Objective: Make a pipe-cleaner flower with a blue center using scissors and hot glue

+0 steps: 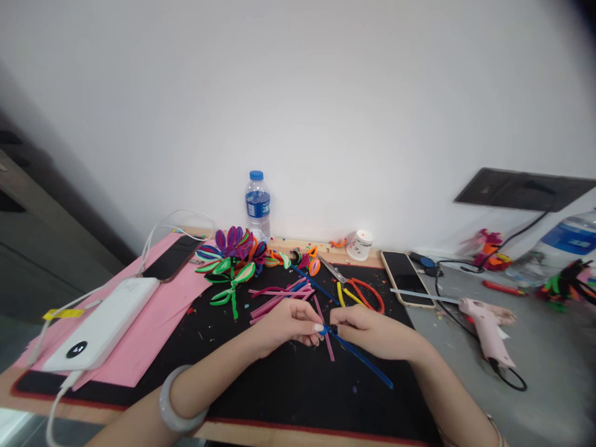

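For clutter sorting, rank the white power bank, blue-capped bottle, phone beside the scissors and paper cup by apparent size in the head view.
1. White power bank (nearer the camera)
2. Blue-capped bottle and phone beside the scissors: too alike to rank
3. Paper cup

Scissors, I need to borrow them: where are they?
In the head view, the scissors lie right of centre on the black mat, just beyond the right hand.
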Demonstrator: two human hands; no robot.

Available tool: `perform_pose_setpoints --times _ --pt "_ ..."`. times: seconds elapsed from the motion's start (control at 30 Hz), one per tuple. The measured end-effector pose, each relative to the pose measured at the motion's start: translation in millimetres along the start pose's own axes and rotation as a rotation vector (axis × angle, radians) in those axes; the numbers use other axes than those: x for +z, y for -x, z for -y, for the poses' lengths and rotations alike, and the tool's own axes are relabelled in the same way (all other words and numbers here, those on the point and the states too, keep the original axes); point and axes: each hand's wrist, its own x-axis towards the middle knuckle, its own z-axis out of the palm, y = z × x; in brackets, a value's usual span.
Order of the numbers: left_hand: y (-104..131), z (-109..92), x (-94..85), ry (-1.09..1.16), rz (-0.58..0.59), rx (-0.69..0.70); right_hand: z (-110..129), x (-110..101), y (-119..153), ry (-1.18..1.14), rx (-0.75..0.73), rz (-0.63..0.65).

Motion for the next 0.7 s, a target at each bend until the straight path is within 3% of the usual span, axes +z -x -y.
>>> perform_pose_setpoints --times 0.27,0.7 --pt "-0.6 -0.2 1.0 0.052 -0.014 -0.013 0.4 0.2 -0.7 0.005 -0.015 -0.008" --pt "-1.5 -3.5 3.9 0.166 -0.113 0.075 5.2 3.4 -4.6 -0.079 0.008 -0.163"
